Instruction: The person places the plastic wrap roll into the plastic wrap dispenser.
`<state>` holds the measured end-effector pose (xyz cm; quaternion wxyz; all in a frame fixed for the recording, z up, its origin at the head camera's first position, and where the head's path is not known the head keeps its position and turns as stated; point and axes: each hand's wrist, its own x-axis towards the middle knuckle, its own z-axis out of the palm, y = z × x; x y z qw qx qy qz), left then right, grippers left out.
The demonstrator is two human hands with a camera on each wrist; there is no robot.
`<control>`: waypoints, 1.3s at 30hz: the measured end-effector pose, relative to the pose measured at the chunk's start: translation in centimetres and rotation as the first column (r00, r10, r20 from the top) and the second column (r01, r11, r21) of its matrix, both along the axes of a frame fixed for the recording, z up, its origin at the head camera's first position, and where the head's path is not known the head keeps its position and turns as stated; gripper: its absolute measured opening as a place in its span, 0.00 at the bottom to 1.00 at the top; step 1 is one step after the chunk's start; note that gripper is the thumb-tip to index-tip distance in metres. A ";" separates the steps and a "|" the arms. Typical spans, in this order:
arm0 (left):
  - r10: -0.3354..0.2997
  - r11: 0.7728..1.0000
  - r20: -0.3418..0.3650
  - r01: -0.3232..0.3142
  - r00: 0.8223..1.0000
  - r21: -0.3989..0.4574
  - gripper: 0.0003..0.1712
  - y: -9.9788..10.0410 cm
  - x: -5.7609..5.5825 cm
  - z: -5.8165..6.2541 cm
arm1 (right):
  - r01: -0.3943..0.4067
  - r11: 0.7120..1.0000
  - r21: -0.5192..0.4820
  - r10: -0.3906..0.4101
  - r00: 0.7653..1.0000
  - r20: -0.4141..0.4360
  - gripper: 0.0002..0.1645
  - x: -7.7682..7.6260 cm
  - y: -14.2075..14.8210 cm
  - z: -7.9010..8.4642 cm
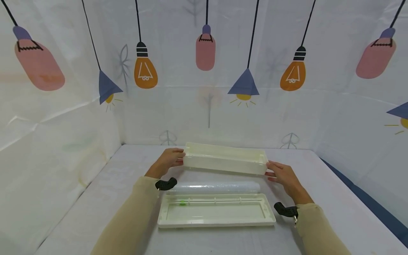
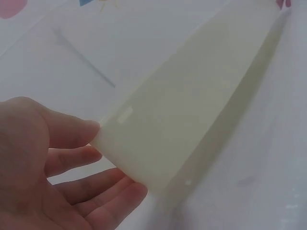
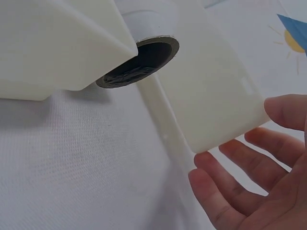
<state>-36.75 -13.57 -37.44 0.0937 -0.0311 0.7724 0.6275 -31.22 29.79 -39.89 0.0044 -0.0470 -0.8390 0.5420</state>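
Observation:
A long cream plastic box (image 1: 225,165) with an open top sits toward the back of the table, a hand at each end. My left hand (image 1: 168,161) holds its left end by the fingertips, thumb at a corner in the left wrist view. At the opposite end my right hand (image 1: 284,177) grips the box with thumb and fingers spread along the end wall. In front lies a roll of clear plastic wrap (image 1: 216,187), its dark hollow core (image 3: 144,64) visible in the right wrist view. Nearest me is a cream lid (image 1: 216,224) with a rail and a small green slider (image 1: 182,203).
A white cloth covers the table (image 1: 127,198). Behind and at the sides hang white curtains (image 1: 178,106) printed with lamps and bulbs. Both wrists wear black straps, and a blue strip (image 1: 363,198) shows beyond the table's right edge.

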 end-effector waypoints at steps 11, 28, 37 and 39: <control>0.016 1.000 -0.024 -0.017 1.000 -0.021 0.26 -0.1 0.7 0.3 | -0.015 1.000 0.001 0.015 1.000 -0.010 0.40 0.1 -0.1 0.5; 0.028 1.000 -0.052 -0.028 0.998 0.015 0.25 -0.4 1.2 0.0 | -0.023 1.000 -0.012 0.023 1.000 -0.002 0.39 0.4 -0.4 0.7; 0.045 0.999 -0.039 -0.045 0.998 0.008 0.25 -0.8 1.5 -0.3 | -0.022 1.000 -0.007 0.022 1.000 -0.004 0.39 0.4 -0.6 0.6; 0.042 0.999 -0.036 -0.042 0.998 0.007 0.25 -0.9 1.6 -0.3 | -0.028 1.000 -0.006 0.028 1.000 -0.007 0.39 0.4 -0.6 0.6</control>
